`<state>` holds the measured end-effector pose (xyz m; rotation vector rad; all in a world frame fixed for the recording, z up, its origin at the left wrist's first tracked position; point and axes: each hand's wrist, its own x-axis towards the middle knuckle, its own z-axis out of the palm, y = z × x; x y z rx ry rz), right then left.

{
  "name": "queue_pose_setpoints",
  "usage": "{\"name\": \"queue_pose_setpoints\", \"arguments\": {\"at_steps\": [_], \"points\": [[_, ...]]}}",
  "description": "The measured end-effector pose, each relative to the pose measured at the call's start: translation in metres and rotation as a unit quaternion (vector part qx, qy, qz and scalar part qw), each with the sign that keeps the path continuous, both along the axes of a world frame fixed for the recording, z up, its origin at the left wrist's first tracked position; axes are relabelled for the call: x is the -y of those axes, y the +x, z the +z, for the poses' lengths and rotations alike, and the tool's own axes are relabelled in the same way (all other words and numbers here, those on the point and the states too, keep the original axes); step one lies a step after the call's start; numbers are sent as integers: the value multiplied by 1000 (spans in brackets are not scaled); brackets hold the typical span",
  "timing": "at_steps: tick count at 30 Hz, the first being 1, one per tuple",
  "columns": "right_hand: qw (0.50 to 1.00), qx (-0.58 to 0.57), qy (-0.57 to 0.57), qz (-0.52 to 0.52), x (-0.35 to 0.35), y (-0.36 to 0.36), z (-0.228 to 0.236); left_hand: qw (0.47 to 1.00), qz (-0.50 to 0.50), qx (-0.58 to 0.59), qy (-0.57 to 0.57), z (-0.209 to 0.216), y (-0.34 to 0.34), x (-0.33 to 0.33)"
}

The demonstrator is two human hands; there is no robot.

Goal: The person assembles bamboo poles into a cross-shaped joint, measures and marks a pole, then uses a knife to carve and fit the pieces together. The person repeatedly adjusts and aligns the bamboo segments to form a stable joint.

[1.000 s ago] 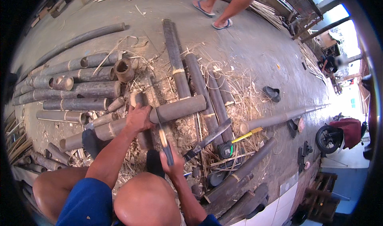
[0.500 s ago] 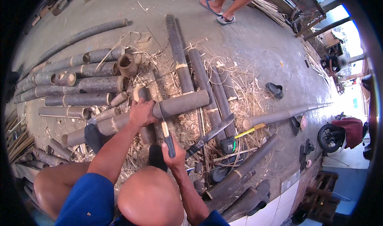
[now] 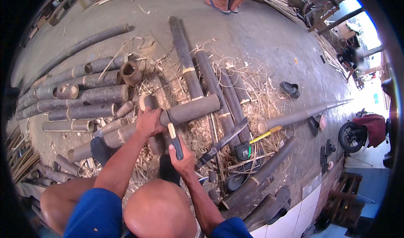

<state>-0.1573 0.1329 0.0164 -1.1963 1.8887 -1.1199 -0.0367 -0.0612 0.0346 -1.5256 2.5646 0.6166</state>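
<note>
A thick grey-brown bamboo pole (image 3: 194, 109) lies slantwise before me, resting across other bamboo. My left hand (image 3: 149, 122) is wrapped over it, just left of the cut line, pressing it down. In my right hand (image 3: 182, 157) is the dark handle of a handsaw (image 3: 177, 148), pale near the blade. Its thin blade crosses the pole right beside my left fingers; how deep it sits in the bamboo I cannot tell. A dark foot covering (image 3: 102, 149) touches the pole's left part. Under the pole lies a short bamboo piece (image 3: 156, 142).
Cut bamboo lengths (image 3: 103, 94) are piled at left. To the right lie a machete (image 3: 227, 138), a tape measure (image 3: 243, 151) with yellow tape out, and more poles (image 3: 214, 76). Shavings (image 3: 267, 97) cover the floor. Another person's sandalled feet (image 3: 219, 4) stand at the far side.
My right hand and the saw have moved slightly forward, toward the pole. My left hand keeps its grip. The other person's feet have drawn closer together.
</note>
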Motion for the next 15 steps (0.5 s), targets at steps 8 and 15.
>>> {"name": "queue_pose_setpoints", "arguments": {"at_steps": [8, 15], "points": [[998, -40, 33, 19, -185, -5, 51, 1000, -6, -11, 19, 0, 0, 1], [1000, 3, 3, -8, -11, 0, -8, 1000, -12, 19, 14, 5, 0, 0]]}}
